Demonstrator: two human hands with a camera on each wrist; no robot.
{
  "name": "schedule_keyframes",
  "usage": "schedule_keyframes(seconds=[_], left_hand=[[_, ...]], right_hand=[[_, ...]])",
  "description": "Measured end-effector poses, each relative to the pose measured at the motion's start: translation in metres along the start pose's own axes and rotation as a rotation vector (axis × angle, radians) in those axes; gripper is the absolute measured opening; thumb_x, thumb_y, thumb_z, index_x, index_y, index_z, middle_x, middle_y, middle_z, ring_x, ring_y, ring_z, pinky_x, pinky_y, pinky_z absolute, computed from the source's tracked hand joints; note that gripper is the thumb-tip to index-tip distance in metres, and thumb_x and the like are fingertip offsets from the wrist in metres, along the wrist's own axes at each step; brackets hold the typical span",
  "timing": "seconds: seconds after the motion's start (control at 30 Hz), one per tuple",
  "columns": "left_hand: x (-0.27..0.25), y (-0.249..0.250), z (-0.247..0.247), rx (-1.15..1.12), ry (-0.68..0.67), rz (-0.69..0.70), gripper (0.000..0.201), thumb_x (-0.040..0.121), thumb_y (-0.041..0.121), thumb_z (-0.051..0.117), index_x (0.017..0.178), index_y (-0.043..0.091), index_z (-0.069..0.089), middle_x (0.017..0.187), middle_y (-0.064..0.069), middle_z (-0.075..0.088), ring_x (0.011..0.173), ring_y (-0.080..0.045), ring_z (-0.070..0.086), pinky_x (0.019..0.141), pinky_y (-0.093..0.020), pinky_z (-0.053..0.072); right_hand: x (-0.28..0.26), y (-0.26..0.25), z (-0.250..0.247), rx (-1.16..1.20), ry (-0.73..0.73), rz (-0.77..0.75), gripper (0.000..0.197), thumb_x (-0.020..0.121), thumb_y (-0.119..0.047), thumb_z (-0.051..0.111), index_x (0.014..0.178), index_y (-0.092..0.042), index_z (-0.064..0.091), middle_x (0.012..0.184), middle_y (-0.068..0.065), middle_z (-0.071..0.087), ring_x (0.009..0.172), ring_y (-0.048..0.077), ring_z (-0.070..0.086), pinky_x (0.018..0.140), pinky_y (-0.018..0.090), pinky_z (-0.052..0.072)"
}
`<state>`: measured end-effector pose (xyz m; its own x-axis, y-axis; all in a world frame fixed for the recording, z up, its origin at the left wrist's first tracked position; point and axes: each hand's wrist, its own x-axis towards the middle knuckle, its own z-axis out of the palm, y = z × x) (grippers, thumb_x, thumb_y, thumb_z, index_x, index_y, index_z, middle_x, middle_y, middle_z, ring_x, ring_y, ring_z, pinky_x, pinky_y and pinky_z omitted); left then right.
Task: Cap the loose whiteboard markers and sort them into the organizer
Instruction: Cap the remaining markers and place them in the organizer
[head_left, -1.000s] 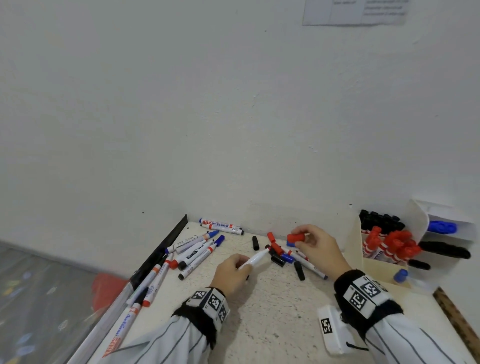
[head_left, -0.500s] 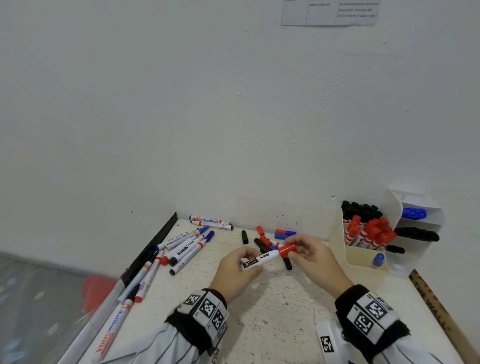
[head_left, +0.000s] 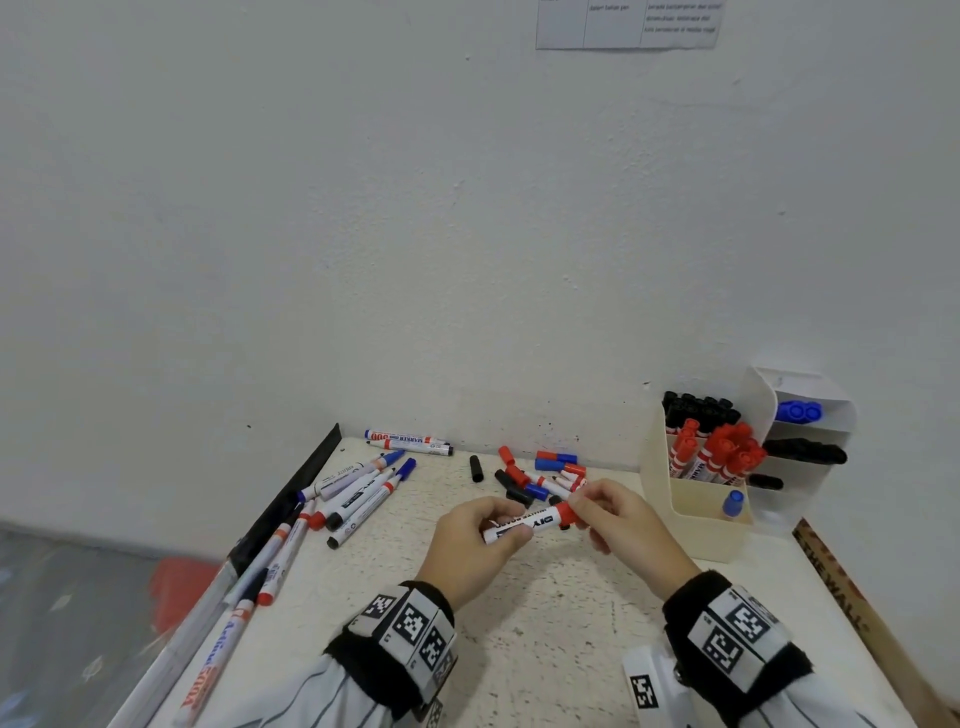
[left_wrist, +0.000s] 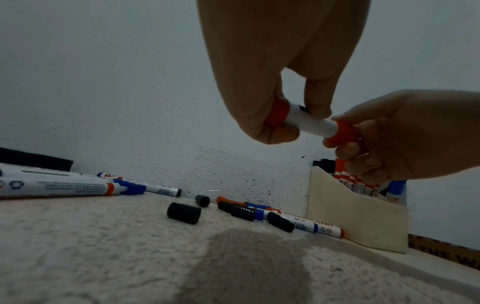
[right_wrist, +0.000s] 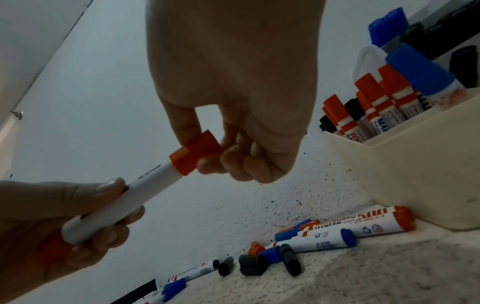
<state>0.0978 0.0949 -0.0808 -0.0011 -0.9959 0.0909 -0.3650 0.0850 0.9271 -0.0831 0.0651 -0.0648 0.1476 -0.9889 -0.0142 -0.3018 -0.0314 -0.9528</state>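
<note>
Left hand (head_left: 470, 540) grips the red marker (head_left: 524, 524) barrel, right hand (head_left: 618, 514) pinches its red cap (right_wrist: 197, 153), seated on the tip. Marker held level above the table (head_left: 545, 623), left of the organizer (head_left: 696, 514).

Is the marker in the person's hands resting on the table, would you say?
No, the marker is held in the air between left hand and right hand.
</note>
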Motion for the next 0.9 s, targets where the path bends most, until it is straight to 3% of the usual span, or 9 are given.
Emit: schedule_keyframes(seconds=[0.1, 0.23, 0.33, 0.43, 0.5, 0.57, 0.67, 0.77, 0.9], left_hand=[[0.001, 0.005, 0.001, 0.039, -0.02, 0.003, 0.023, 0.085, 0.025, 0.067, 0.107, 0.023, 0.066, 0.089, 0.011, 0.061, 0.072, -0.002, 0.053, 0.059, -0.006, 0.042], [0.003, 0.008, 0.004, 0.122, -0.052, 0.027, 0.022, 0.089, 0.03, 0.06, 0.11, 0.023, 0.065, 0.085, 0.014, 0.058, 0.066, -0.001, 0.049, 0.053, -0.005, 0.036], [0.003, 0.008, 0.005, 0.14, -0.046, 0.036, 0.019, 0.089, 0.028, 0.059, 0.107, 0.024, 0.064, 0.089, 0.014, 0.059, 0.073, 0.0, 0.05, 0.059, -0.007, 0.037], [0.001, 0.008, 0.007, 0.131, -0.035, 0.042, 0.018, 0.089, 0.027, 0.061, 0.107, 0.025, 0.064, 0.094, 0.013, 0.062, 0.081, 0.0, 0.052, 0.064, -0.008, 0.037], [0.0, 0.008, 0.007, 0.128, -0.042, 0.039, 0.018, 0.088, 0.026, 0.062, 0.106, 0.026, 0.064, 0.097, 0.012, 0.062, 0.083, 0.001, 0.053, 0.064, -0.006, 0.036], [0.0, 0.009, 0.007, 0.123, -0.051, 0.036, 0.019, 0.087, 0.025, 0.063, 0.106, 0.026, 0.064, 0.096, 0.012, 0.062, 0.083, -0.001, 0.053, 0.065, -0.007, 0.036], [-0.001, 0.01, 0.006, 0.102, -0.054, 0.031, 0.02, 0.086, 0.023, 0.065, 0.105, 0.025, 0.064, 0.092, 0.016, 0.058, 0.071, 0.0, 0.05, 0.062, -0.008, 0.038], [-0.001, 0.012, 0.005, 0.12, -0.046, 0.034, 0.021, 0.086, 0.022, 0.064, 0.107, 0.025, 0.063, 0.093, 0.018, 0.056, 0.068, 0.003, 0.049, 0.057, -0.005, 0.038], [-0.002, 0.012, 0.004, 0.134, -0.032, 0.056, 0.022, 0.084, 0.021, 0.067, 0.106, 0.023, 0.065, 0.092, 0.018, 0.056, 0.069, 0.004, 0.049, 0.063, -0.005, 0.038]], right_hand=[[-0.003, 0.002, -0.002, 0.047, -0.019, -0.028, 0.01, 0.094, -0.017, 0.052, 0.091, -0.013, 0.062, 0.064, -0.004, 0.059, 0.054, 0.008, 0.044, 0.049, 0.015, 0.035], [-0.008, 0.006, 0.001, 0.13, 0.069, -0.117, 0.015, 0.095, -0.011, 0.047, 0.098, -0.016, 0.061, 0.073, 0.0, 0.058, 0.059, 0.012, 0.042, 0.05, 0.014, 0.036], [-0.005, 0.01, -0.001, 0.143, 0.147, -0.12, 0.018, 0.097, -0.015, 0.045, 0.096, -0.022, 0.062, 0.079, 0.0, 0.061, 0.064, 0.012, 0.047, 0.057, 0.017, 0.036], [-0.006, 0.01, -0.004, 0.02, 0.084, -0.132, 0.016, 0.095, -0.017, 0.048, 0.097, -0.025, 0.062, 0.089, 0.002, 0.06, 0.076, 0.012, 0.052, 0.068, 0.021, 0.036], [-0.008, 0.009, -0.003, -0.021, 0.033, -0.128, 0.016, 0.096, -0.016, 0.047, 0.098, -0.025, 0.061, 0.09, 0.004, 0.058, 0.071, 0.011, 0.048, 0.064, 0.019, 0.035], [-0.011, 0.007, -0.002, -0.001, 0.003, -0.13, 0.017, 0.096, -0.014, 0.047, 0.1, -0.023, 0.06, 0.087, 0.002, 0.058, 0.061, 0.003, 0.048, 0.057, 0.011, 0.036], [-0.012, 0.007, -0.001, 0.042, 0.023, -0.142, 0.016, 0.095, -0.011, 0.047, 0.106, -0.017, 0.058, 0.091, 0.004, 0.061, 0.057, -0.01, 0.053, 0.056, 0.007, 0.04], [-0.013, 0.007, 0.001, 0.06, 0.035, -0.127, 0.015, 0.096, -0.013, 0.046, 0.103, -0.019, 0.058, 0.088, 0.001, 0.061, 0.058, -0.011, 0.053, 0.059, 0.01, 0.039], [-0.013, 0.006, 0.002, 0.054, 0.0, -0.135, 0.017, 0.096, -0.009, 0.045, 0.106, -0.012, 0.059, 0.083, -0.004, 0.057, 0.055, -0.012, 0.052, 0.055, 0.006, 0.04]])
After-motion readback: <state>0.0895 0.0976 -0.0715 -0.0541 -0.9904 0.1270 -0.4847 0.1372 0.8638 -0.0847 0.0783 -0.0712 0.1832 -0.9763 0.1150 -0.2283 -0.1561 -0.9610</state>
